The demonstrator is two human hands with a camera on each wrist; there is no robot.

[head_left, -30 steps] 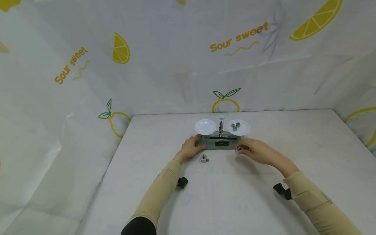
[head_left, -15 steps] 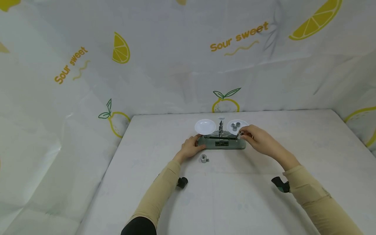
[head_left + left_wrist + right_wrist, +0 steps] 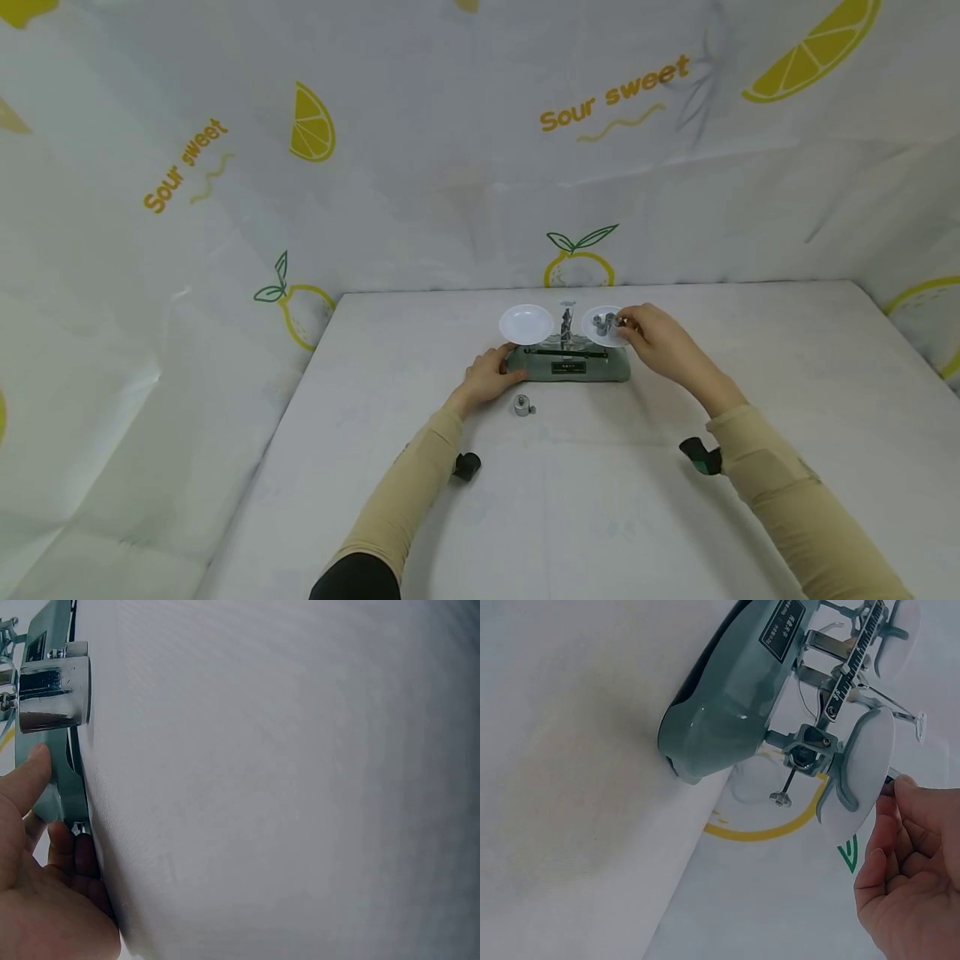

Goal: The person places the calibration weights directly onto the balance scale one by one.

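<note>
A green-based balance scale [image 3: 596,369] stands at the far middle of the table. My left hand [image 3: 486,377] grips the base's left end; the left wrist view shows the thumb on its front face and fingers curled round the end. My right hand [image 3: 663,340] pinches a small metal weight [image 3: 891,777] at the right pan [image 3: 600,340]; whether it touches the pan is hidden. Several metal weights [image 3: 602,325] stand in that pan. Nothing lies in the left pan [image 3: 527,324]. A larger cylindrical weight [image 3: 54,694] and a small weight [image 3: 77,649] stand before the base.
The white table [image 3: 555,500] carries the scale near its back edge, with a lemon-printed sheet [image 3: 442,183] hanging behind. A black wrist piece [image 3: 467,467] juts from the left sleeve, another black piece [image 3: 701,456] from the right.
My right hand has risen with the weight from in front of the base's right end to the right pan. My left hand stays on the base.
</note>
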